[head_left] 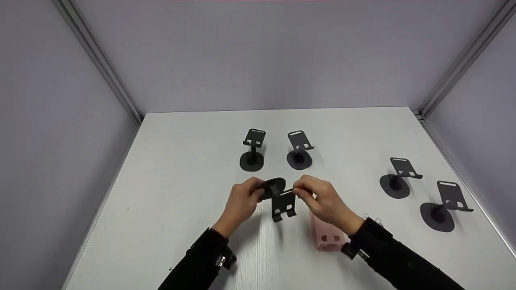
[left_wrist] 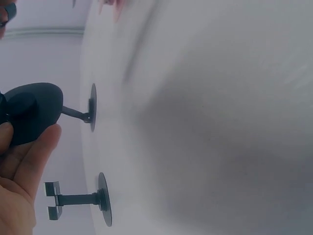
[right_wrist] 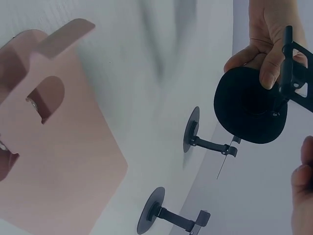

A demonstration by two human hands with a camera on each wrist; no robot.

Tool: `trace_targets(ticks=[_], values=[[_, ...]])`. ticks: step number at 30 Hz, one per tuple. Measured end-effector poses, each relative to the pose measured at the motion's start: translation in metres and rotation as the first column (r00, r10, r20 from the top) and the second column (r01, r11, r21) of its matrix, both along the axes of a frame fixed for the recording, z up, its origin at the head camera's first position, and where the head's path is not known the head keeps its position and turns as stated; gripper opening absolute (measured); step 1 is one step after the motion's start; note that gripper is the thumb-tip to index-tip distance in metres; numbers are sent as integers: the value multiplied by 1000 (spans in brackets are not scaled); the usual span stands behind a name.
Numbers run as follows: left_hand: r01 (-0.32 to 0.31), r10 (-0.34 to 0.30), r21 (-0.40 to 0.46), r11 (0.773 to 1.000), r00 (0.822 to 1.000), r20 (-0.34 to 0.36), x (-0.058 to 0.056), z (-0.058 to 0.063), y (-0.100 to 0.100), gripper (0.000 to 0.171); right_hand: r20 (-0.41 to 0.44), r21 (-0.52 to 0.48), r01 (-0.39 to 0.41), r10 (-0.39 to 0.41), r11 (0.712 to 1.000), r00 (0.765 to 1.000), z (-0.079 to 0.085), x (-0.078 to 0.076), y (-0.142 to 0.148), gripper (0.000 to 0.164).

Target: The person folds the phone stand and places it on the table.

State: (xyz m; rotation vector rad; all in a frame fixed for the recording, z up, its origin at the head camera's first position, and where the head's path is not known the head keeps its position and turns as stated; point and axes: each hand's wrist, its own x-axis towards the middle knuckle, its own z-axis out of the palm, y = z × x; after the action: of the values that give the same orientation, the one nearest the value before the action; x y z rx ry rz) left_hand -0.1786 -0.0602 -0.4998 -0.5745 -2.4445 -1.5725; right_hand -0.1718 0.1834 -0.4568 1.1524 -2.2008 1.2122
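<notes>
A black phone stand [head_left: 284,204] is held up over the white table between both hands. My left hand [head_left: 241,201] grips its round base [head_left: 274,186], thumb on one face and fingers behind, as the left wrist view of the base [left_wrist: 44,110] shows. At the top edge of the slotted phone plate, my right hand [head_left: 322,199] pinches with thumb and fingertips. The plate hangs with its two hooked lips downward. In the right wrist view the base [right_wrist: 234,107] faces the camera, and only part of the right hand [right_wrist: 304,181] shows at the edge.
Two black phone stands [head_left: 252,161] [head_left: 299,160] stand behind the hands. Two more [head_left: 395,186] [head_left: 437,217] stand at the right. A pink plate with cutouts [head_left: 325,235] lies below the right hand. Small thin loops [head_left: 378,221] lie beside the right sleeve. Walls border the table.
</notes>
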Motion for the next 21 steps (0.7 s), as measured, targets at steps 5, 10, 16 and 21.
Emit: trace_targets(ticks=[5,10,16,21], values=[[2,-2,-22,1000,1000,-28,2,-1,-2,11,10,19,-7,7,1000,1000,-1,2,1,15],[-6,3,-43,999,999,-53,2,-1,-2,11,11,19,-11,11,1000,1000,-1,3,0,16],[-26,22,-40,999,996,-85,3,-2,-2,11,28,10,-16,16,1000,999,-1,3,-2,15],[-38,33,-41,998,994,-106,3,-4,-2,11,31,2,-11,11,1000,999,-2,3,-3,15]])
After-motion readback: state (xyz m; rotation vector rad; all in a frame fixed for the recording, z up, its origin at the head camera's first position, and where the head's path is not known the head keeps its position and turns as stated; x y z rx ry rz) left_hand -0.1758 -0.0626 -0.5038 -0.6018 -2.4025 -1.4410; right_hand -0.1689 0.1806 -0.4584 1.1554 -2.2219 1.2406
